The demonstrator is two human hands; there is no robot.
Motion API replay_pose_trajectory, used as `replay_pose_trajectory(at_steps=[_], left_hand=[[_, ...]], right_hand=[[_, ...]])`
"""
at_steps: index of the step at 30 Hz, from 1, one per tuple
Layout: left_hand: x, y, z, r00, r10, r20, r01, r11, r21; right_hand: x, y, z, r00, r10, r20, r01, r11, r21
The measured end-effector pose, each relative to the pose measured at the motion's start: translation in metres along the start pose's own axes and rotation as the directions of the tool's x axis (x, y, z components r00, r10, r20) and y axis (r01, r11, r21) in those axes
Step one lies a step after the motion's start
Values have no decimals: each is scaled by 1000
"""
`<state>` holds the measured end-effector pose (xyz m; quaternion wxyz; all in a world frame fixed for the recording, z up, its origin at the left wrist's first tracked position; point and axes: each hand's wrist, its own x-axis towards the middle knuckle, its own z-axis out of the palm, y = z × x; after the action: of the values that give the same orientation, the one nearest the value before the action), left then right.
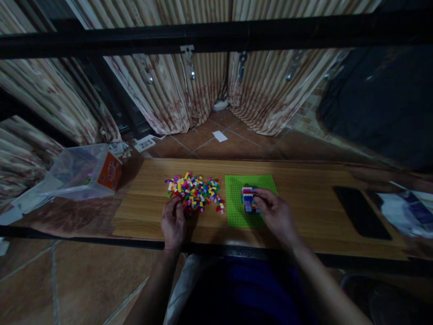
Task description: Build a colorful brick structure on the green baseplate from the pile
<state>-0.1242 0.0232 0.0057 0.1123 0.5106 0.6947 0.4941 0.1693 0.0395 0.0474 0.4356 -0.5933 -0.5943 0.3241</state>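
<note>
A heap of small multicoloured building bricks (199,190) lies on the wooden board. My left hand (173,223) rests at its near left edge, fingers curled and tips against the bricks. Whatever is between those fingertips is too small to make out. On a green studded baseplate (233,216) stands a small block of stacked bricks (248,205) in blue, white, red and light purple. My right hand (275,214) reaches in from the right, thumb and forefinger pinched on a brick at the block's upper right side. Its fingers hide part of the block.
A clear plastic box (79,169) with an orange label stands left of the wooden board (311,194). A black flat slab (361,212) lies on the board's right end, with white and blue packaging (411,210) beyond it. Striped curtains (199,95) hang behind.
</note>
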Motion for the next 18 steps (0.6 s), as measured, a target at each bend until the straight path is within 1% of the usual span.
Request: replay_pose_trajectory(at_steps=[3,5,7,9,13,18], left_hand=[[0,1,-1,1000,12,15,-12,1000,12],[0,1,-1,1000,11,18,-11,1000,12],[0,1,0,1000,4,14,-4,1000,3],[0,1,0,1000,0,8,1,1000,-7],[0,1,0,1000,1,9,-1,1000,-10],[0,0,1,1000,2,9,-2,1000,-14]], right_hand=[[9,12,-19,993,14,-115,-23,996,-83],[13,17,-27,989,14,-148,-38,986,-163],[17,19,-30,989,6,-150,-43,969,-243],[20,19,-30,992,-20,-126,-22,947,-321],[25,17,-26,995,-97,-22,76,885,-460],[29,17,-25,985,-159,63,167,822,-544]])
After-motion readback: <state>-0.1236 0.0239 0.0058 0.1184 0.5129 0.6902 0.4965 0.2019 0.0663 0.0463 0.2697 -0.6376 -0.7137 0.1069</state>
